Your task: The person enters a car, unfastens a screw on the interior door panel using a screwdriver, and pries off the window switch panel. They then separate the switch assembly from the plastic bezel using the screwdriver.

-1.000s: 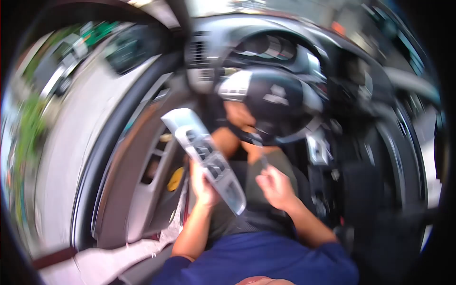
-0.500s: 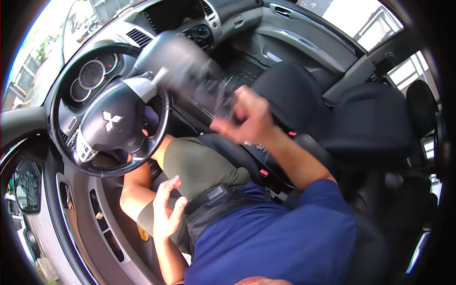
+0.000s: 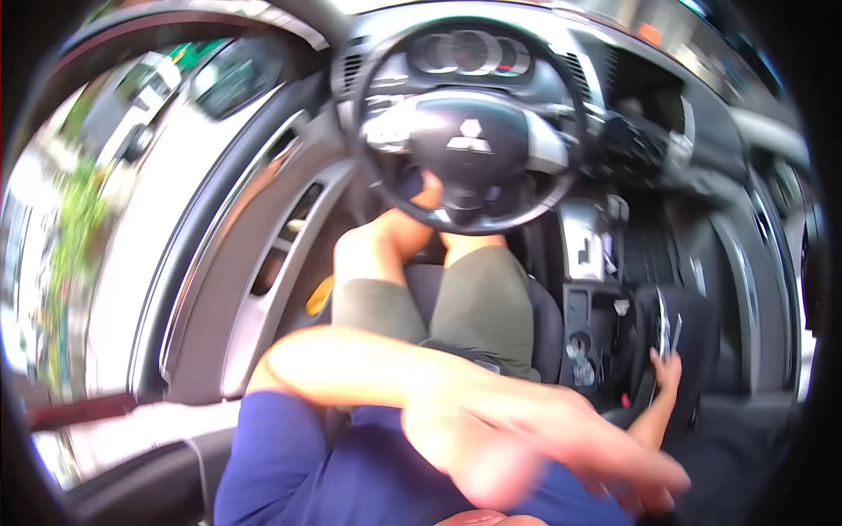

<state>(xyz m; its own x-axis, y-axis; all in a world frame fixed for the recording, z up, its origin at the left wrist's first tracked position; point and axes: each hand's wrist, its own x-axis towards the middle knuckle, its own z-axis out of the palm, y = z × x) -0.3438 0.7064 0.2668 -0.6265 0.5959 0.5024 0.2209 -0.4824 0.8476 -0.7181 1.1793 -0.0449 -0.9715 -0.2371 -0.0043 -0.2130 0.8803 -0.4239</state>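
Observation:
My left arm crosses in front of my chest. My left hand (image 3: pixel 544 438), large and motion-blurred, stretches toward the lower right with its fingers extended and nothing visible in it. My right hand (image 3: pixel 668 373) is farther off, over the front passenger seat (image 3: pixel 702 351). Its fingers close around the lower end of a thin object with pale, shiny edges (image 3: pixel 664 323). The dark seat behind hides that object's outline, and blur keeps me from telling its kind. Neither hand touches the steering wheel (image 3: pixel 579 140).
The centre console (image 3: pixel 574 302) with a gear selector (image 3: pixel 588 250) and cup holders (image 3: pixel 579 351) runs between the seats. A red buckle (image 3: pixel 625 400) shows beside it. The driver's door panel (image 3: pixel 219 298) is at left, with a yellow item (image 3: pixel 320 296) low beside the seat.
My view has swung left, bringing the wheel to the middle. My right hand has moved from beside the wheel with a blurred grey-and-black object to the passenger seat. My left hand has crossed my chest.

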